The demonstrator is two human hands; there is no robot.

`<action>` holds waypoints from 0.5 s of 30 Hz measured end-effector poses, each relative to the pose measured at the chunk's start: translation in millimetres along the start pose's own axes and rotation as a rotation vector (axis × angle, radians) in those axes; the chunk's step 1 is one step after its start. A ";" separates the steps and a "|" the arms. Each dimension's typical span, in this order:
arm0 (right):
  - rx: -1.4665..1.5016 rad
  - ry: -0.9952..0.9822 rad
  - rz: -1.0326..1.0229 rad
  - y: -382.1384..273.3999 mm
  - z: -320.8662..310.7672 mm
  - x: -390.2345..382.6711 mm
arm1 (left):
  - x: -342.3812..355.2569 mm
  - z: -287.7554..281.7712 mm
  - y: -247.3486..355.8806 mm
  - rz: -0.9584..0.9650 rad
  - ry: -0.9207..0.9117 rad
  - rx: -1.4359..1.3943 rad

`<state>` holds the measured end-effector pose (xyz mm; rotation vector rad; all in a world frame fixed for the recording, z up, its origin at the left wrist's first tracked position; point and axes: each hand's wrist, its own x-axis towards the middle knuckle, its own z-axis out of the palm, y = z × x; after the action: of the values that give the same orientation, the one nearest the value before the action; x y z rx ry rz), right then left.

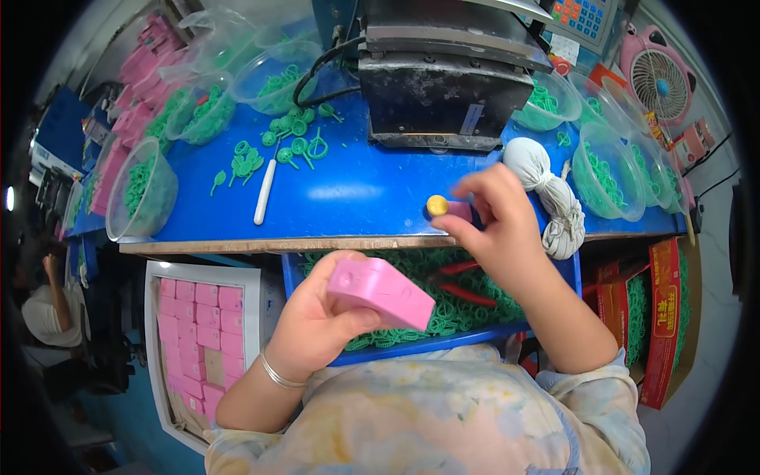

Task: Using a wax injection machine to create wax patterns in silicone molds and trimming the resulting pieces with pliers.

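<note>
"What place is this?"
"A workshop: blue workbench (210, 210), black machine (431, 103), bowls (131, 223) of green pieces (138, 186), pink blocks (188, 328)."
"Anyone else?"
"A second person (49, 317), perhaps working; the left edge is dim."

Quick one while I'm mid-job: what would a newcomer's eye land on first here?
Probably the bright pink block in the person's left hand, near the middle of the view. Next, the bulky black machine at the back of the blue table, then the green pieces heaped in a blue container below the table's front edge.
</note>
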<state>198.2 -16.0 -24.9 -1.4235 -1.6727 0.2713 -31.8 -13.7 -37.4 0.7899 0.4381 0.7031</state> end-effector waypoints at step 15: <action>1.216 -0.251 0.514 -45.8 16.6 -43.4 | 8.6 30.1 -15.6 0.661 -0.048 1.046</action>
<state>152.2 -62.3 -24.9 -0.8129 -0.8972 1.5022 -1.5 -30.1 -31.0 1.9912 0.4974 1.0646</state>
